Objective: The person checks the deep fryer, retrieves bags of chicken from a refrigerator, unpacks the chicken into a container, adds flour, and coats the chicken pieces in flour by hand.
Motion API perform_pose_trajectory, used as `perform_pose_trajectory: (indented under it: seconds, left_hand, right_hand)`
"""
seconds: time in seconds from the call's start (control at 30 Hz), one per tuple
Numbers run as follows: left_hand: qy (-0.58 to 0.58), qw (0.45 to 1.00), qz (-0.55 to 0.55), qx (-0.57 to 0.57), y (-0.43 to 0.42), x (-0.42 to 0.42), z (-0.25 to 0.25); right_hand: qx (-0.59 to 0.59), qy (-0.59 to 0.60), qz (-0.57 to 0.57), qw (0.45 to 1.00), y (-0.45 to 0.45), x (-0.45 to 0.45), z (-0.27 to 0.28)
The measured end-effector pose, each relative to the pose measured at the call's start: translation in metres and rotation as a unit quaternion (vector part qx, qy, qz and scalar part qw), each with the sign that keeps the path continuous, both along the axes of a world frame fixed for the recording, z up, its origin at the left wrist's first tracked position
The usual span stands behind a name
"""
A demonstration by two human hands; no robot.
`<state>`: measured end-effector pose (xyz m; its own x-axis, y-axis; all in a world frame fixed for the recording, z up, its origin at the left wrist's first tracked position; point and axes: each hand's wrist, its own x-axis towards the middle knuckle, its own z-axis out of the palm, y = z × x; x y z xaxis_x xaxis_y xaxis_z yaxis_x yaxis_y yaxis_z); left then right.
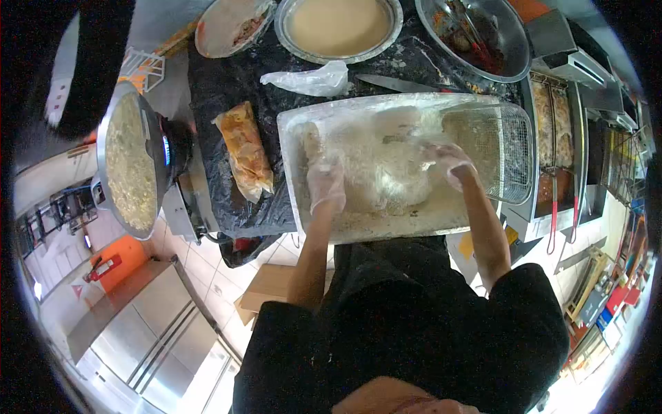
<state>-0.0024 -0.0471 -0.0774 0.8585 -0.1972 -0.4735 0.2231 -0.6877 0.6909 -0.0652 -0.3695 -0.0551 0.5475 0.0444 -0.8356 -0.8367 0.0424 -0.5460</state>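
A white rectangular tub [372, 231] in front of me holds pale flour [393, 183], blurred in the middle. Both my hands wear clear plastic gloves dusted with flour. On the tub's left side, my left hand [327, 183] reaches into the flour; its fingers are smeared and partly lost against the white. My right hand [449, 162] hovers over the right half, fingers stretched inward and apart, with no held item visible. A wire mesh basket [516, 152] rests across the tub's right end, beside that hand.
Behind the tub are a crumpled plastic bag [310, 79], a knife [396, 84], a bowl of batter [338, 27] and a metal bowl [510, 41] with tongs. Left lie a filled bag [245, 152] and a large pan [127, 165]. Fryer baskets [552, 124] stand right.
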Motion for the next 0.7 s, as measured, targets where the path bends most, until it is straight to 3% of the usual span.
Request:
perform_pose_trajectory:
  seconds: [0.07, 0.1, 0.17, 0.2, 0.23, 0.27, 0.3, 0.33, 0.37, 0.4, 0.47, 0.5, 0.57, 0.6, 0.67, 0.7]
  left_hand:
    - [0.057, 0.996, 0.051, -0.042, 0.009, -0.014, -0.037]
    - [0.073, 0.996, 0.038, -0.021, 0.007, -0.023, -0.077]
    - [0.153, 0.984, 0.086, -0.03, -0.015, -0.025, -0.077]
    - [0.221, 0.962, 0.148, -0.058, -0.036, -0.022, -0.037]
    - [0.287, 0.931, 0.208, -0.085, -0.049, -0.023, -0.015]
    - [0.311, 0.91, 0.246, -0.123, -0.051, -0.03, -0.037]
    - [0.333, 0.885, 0.281, -0.162, -0.052, -0.035, -0.078]
    - [0.326, 0.885, 0.286, -0.169, -0.049, -0.037, -0.083]
    - [0.319, 0.885, 0.29, -0.177, -0.047, -0.038, -0.087]
    - [0.276, 0.911, 0.263, -0.158, -0.036, -0.027, -0.061]
    - [0.213, 0.949, 0.19, -0.133, -0.018, -0.022, -0.015]
    - [0.192, 0.963, 0.142, -0.128, -0.009, -0.027, 0.006]
    - [0.066, 0.993, -0.018, -0.096, 0.0, -0.039, -0.003]
    - [-0.042, 0.988, -0.132, -0.068, 0.004, -0.051, -0.043]
    - [0.06, 0.96, -0.27, -0.043, 0.009, -0.053, -0.122]
    - [0.269, 0.918, -0.287, -0.045, 0.007, -0.043, -0.162]
  right_hand:
    - [-0.063, -0.025, 0.113, 0.991, -0.015, -0.035, -0.033]
    - [-0.077, -0.016, 0.126, 0.989, 0.001, -0.03, -0.021]
    - [-0.102, 0.002, 0.154, 0.983, 0.034, -0.017, 0.007]
    - [-0.172, -0.101, 0.222, 0.954, 0.043, -0.035, -0.05]
    - [-0.218, -0.141, 0.284, 0.923, 0.048, -0.035, -0.06]
    - [-0.267, -0.18, 0.339, 0.884, 0.054, -0.035, -0.07]
    - [-0.296, -0.157, 0.389, 0.858, 0.067, -0.01, -0.05]
    - [-0.323, -0.132, 0.437, 0.829, 0.074, 0.002, -0.039]
    - [-0.343, -0.237, 0.403, 0.815, 0.067, -0.009, -0.038]
    - [-0.362, -0.342, 0.364, 0.787, 0.052, -0.021, -0.039]
    - [-0.245, -0.253, 0.38, 0.855, 0.035, -0.02, 0.01]
    - [-0.166, -0.169, 0.281, 0.93, 0.034, -0.018, 0.046]
    - [0.003, 0.012, 0.066, 0.998, 0.04, -0.022, 0.09]
    - [-0.065, -0.023, 0.13, 0.989, 0.047, -0.029, 0.075]
    - [-0.146, -0.088, 0.242, 0.955, 0.06, -0.043, 0.015]
    - [-0.16, -0.119, 0.288, 0.937, 0.066, -0.047, -0.011]
